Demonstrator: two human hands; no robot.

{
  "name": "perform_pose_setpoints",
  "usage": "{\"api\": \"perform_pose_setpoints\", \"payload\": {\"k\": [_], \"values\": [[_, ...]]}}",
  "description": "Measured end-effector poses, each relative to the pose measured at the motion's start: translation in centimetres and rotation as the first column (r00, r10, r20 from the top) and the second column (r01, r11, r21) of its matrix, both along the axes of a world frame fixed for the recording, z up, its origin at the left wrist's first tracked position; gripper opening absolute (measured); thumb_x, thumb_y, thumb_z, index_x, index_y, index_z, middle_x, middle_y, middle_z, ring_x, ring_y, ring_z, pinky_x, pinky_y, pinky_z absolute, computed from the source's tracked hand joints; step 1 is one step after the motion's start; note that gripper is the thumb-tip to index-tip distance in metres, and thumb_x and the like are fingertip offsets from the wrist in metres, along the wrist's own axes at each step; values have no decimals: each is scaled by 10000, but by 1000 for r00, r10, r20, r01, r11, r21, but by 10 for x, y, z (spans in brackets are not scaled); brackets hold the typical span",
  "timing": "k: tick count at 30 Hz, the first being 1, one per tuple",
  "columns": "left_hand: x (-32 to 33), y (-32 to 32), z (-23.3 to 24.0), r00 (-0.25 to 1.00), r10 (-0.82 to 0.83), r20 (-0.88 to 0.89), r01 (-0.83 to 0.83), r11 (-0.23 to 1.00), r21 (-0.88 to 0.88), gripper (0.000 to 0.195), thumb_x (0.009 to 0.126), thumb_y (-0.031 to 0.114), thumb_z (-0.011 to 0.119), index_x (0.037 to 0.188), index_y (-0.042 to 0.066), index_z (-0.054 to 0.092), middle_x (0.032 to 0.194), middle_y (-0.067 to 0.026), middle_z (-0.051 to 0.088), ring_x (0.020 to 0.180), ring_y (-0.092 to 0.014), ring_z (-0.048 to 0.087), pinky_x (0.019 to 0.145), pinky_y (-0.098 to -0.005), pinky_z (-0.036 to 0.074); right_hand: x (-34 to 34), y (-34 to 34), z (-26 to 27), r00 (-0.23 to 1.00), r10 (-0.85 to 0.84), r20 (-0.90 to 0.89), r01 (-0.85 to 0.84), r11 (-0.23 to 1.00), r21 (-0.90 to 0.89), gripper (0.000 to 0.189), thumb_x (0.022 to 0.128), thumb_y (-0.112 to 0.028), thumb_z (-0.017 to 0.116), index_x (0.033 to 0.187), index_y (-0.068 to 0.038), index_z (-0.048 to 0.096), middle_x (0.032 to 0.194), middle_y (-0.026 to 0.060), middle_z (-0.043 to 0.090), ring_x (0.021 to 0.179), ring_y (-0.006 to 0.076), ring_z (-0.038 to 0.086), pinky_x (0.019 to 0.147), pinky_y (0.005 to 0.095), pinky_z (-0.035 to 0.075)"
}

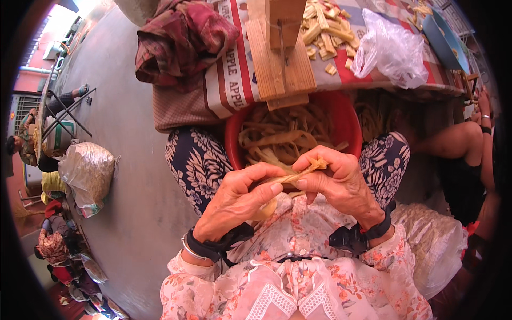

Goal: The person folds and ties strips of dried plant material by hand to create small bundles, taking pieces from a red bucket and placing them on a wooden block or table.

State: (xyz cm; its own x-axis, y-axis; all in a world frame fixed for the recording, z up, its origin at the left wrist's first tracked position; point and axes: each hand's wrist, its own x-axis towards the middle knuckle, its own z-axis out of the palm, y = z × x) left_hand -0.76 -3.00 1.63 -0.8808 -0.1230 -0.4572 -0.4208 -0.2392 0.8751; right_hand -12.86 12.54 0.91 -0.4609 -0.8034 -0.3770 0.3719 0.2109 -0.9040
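Observation:
My left hand (250, 188) pinches one part of a twisted pale yellow strip (294, 177) between thumb and fingers. The strip's bunched end pokes out past the fingers of my right hand (334, 178), which grips it close by. Part of the strip hangs below my left palm. Beneath both hands, between my knees, stands a red plastic basin (233, 140) holding many long, soft, brownish-yellow strips (286, 134). Cut yellow pieces (326, 30) lie piled on the cloth-covered table (340, 76) ahead. What the strips are made of I cannot tell.
A wooden block stand with a thin metal piece (282, 68) juts over the basin. Beside it are a crumpled maroon cloth (184, 40), a clear plastic bag (390, 48) and a blue basin (444, 40). Filled plastic sacks (90, 174) stand on the floor. Other people sit left and right.

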Motion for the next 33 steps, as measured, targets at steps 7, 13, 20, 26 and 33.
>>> {"api": "perform_pose_setpoints", "payload": {"k": [7,13,20,26,33], "values": [[-63,-46,34,985,-1,-175,-70,915,-398,132,854,99,572,847,-31,592,622,6,498,585,-58,433,515,-223,381,-56,-30,25,929,-228,-292,196,971,-135,123,810,-26,603,922,-3,556,666,-8,552,528,35,506,461,169,412],[-97,-69,3,968,90,-234,-145,963,-229,144,882,137,553,862,6,609,612,96,445,503,21,332,427,-145,230,-92,-58,7,907,-259,-333,220,964,-150,119,800,-31,606,905,6,562,663,3,552,514,44,503,477,184,429],[-104,-75,-8,976,141,-166,-172,967,-187,138,873,128,554,830,7,603,618,89,452,519,19,340,435,-153,242,-97,-70,2,924,-218,-314,230,973,0,86,789,-31,593,872,-13,580,671,-8,557,553,41,488,504,186,415],[-100,-64,-23,917,258,-305,-374,824,-427,183,873,113,529,743,-7,573,629,84,426,554,8,320,461,-167,247,-97,-68,-17,777,-346,-526,350,932,-96,17,766,-25,597,758,-21,583,621,-20,537,544,45,471,492,190,386],[-47,-34,-5,922,348,-166,-346,937,45,192,921,173,461,869,5,540,557,53,402,419,-14,314,393,-173,269,-75,-25,-3,958,-259,124,278,942,-185,231,825,-45,580,1039,23,526,781,85,584,582,120,576,552,248,510]]}}
